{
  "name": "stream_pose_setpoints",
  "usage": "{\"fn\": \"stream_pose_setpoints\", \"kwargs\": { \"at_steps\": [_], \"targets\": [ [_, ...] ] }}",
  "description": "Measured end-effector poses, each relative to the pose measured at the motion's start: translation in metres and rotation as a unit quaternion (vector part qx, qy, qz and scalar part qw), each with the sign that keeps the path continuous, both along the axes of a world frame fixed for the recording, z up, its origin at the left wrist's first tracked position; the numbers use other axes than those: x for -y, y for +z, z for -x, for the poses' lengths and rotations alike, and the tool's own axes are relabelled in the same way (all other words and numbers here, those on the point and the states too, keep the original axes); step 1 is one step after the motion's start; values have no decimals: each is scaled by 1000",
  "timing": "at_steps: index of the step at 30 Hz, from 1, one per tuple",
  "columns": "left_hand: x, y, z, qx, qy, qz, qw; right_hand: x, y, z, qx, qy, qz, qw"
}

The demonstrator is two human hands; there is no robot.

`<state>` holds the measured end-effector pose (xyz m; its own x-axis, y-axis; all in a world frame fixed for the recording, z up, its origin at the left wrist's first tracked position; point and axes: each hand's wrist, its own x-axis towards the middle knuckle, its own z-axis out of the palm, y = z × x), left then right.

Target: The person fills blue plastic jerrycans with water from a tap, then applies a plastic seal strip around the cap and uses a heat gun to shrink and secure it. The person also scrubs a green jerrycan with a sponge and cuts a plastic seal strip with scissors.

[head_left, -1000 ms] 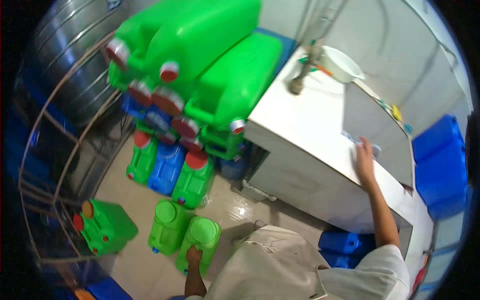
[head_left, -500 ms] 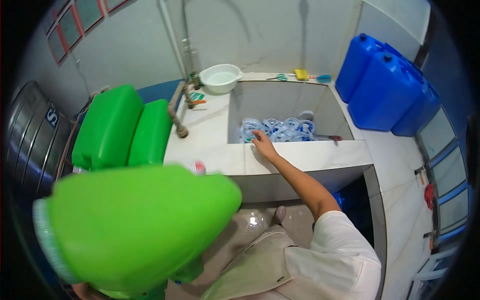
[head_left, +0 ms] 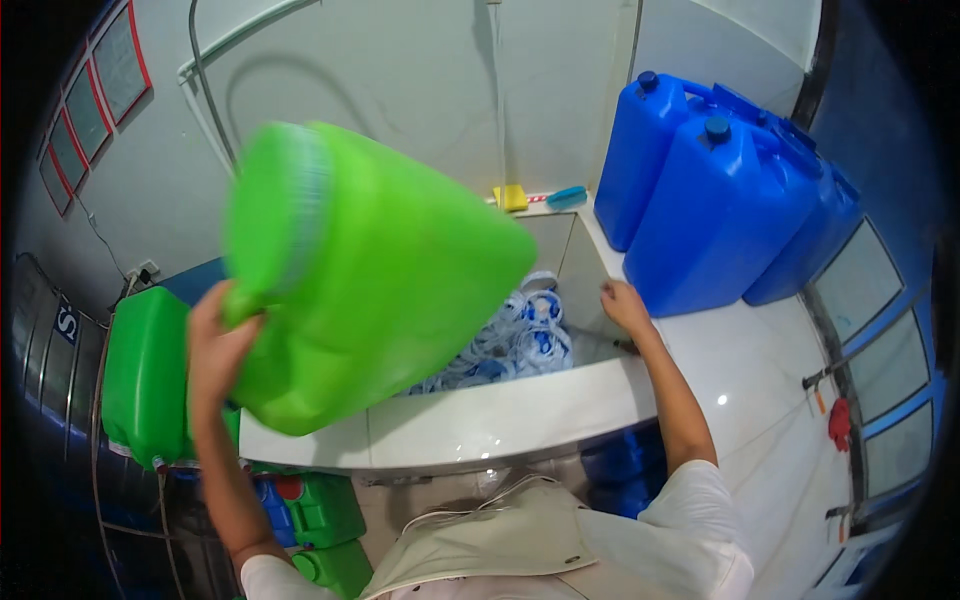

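My left hand [head_left: 222,345] grips a big bright green jerry can [head_left: 400,270] near its wide, pale-rimmed end. The can is tilted, raised in front of the sink, and blurred by motion. It hides the left part of the sink basin [head_left: 590,300]. White, clear and blue plastic ring-like pieces [head_left: 535,335] lie heaped in the basin. My right hand [head_left: 625,305] is at the basin's right side, beside the blue jerry cans [head_left: 715,210], its fingers curled with nothing visible in them.
A yellow sponge [head_left: 511,197] and a blue brush [head_left: 567,198] lie on the back ledge. More green jerry cans stand at the left [head_left: 147,375] and on the floor [head_left: 330,510]. A red cloth [head_left: 839,424] hangs at the right by the window frames.
The green jerry can has swung up from the lower left to in front of the sink, bringing my left hand into view. My right hand has moved right, from the basin's front edge to its right side.
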<state>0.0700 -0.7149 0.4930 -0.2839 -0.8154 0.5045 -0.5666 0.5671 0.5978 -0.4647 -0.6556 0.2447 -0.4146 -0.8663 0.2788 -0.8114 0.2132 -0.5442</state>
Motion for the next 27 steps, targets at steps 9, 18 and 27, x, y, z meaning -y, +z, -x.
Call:
{"fn": "stream_pose_setpoints", "kwargs": {
  "at_steps": [9, 18, 27],
  "targets": [
    [122, -199, 224, 109, -14, -157, 981, 245, 141, -60, 468, 189, -50, 862],
    [190, -214, 276, 141, -157, -141, 967, 264, 139, -64, 424, 174, -154, 875],
    [210, -227, 338, 288, -171, 6, 942, 266, 152, -63, 438, 148, -102, 881]
  ]
}}
